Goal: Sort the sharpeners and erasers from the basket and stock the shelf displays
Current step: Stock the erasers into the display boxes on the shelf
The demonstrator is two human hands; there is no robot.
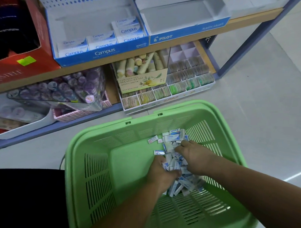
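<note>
Stationery shop: shelf (pixel 89 71) w/ Campus (pixel 104 51) & Pilot display boxes (pixel 187 38).

In the basket (pixel 130 157) the floor lies bare toward nine o'clock, while erasers (pixel 184 184) crowd its three o'clock side. At eleven, the Campus box (pixel 104 53) has room at its back.

The pale floor (pixel 267 101) carries the green basket (pixel 136 135) around the left hand (pixel 162 173) and right hand (pixel 194 157). Beyond them, the wooden shelf (pixel 245 19) bears a Campus box (pixel 104 53), a Pilot box (pixel 184 35), and a red box (pixel 19 70) far left.
</note>
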